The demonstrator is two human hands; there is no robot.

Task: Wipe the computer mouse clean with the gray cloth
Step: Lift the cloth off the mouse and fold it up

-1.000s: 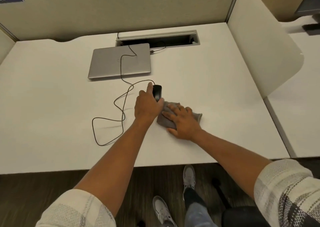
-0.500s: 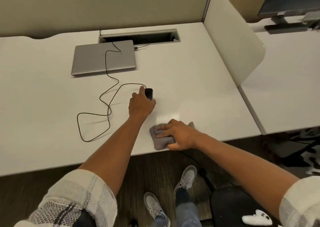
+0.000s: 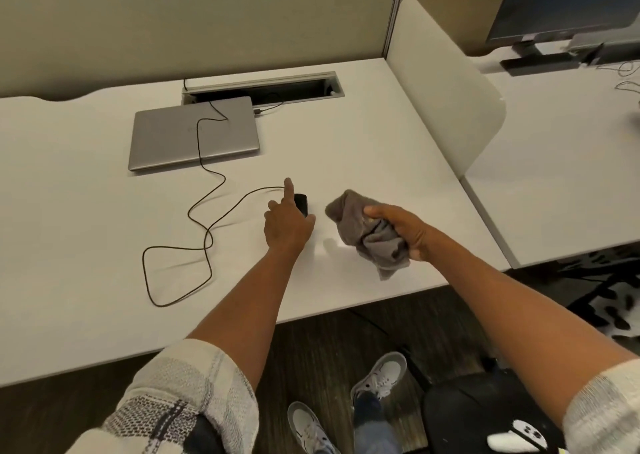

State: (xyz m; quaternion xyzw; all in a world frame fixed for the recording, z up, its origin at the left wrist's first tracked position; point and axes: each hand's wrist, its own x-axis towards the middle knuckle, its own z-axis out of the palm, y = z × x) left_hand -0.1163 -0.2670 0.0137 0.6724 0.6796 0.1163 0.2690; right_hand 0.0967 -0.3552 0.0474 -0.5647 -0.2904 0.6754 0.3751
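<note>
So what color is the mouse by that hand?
Black. The mouse shows in the head view, partly covered by the left hand.

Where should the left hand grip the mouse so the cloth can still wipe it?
Probably by the long sides of the mouse, coming from the near end, where the left hand already rests. The cable leaves the far end, and the gray cloth, bunched in the right hand, comes in from the right, so keep the top bare.
</note>
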